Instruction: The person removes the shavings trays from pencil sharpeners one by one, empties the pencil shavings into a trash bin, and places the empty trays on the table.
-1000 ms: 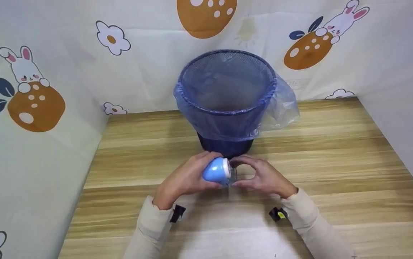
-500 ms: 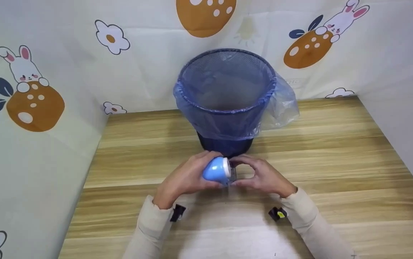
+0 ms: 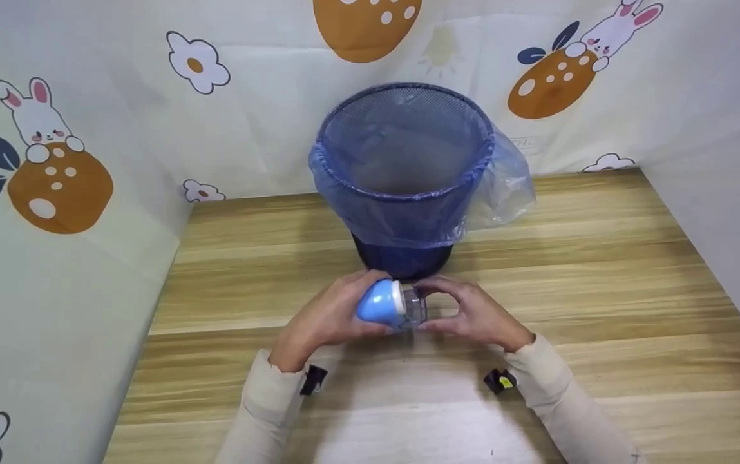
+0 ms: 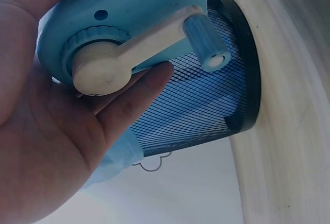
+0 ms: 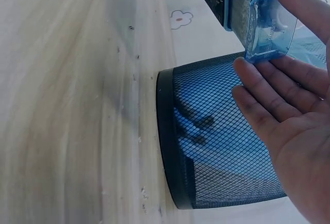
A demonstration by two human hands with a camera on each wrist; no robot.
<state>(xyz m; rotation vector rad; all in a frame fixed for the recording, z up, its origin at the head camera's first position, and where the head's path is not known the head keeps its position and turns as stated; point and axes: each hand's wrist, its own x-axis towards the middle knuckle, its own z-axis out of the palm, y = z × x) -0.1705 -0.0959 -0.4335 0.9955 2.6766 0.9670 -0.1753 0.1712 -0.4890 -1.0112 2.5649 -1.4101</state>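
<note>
A blue crank-handled pencil sharpener (image 3: 377, 301) lies sideways in my left hand (image 3: 337, 312), whose fingers and thumb grip its body. In the left wrist view its cream crank arm (image 4: 154, 39) ends in a blue knob (image 4: 206, 42). My right hand (image 3: 473, 314) pinches the clear shavings drawer (image 3: 416, 308) between thumb and fingertips. Part of this drawer stands out from the sharpener's white-rimmed end. Greyish shavings (image 5: 241, 10) show at the drawer's inner end in the right wrist view. Both hands are just above the table, in front of the bin.
Behind the hands stands a mesh waste bin (image 3: 402, 258), lined with a blue plastic bag (image 3: 505, 187) folded over its rim. Patterned cloth walls (image 3: 260, 129) enclose the wooden table (image 3: 247, 258) at the back and sides. Small dark specks dot the tabletop in the right wrist view.
The gap between sharpener and right fingertips has widened, and more of the clear drawer shows. My left hand has shifted slightly left with the sharpener; the right has barely moved.
</note>
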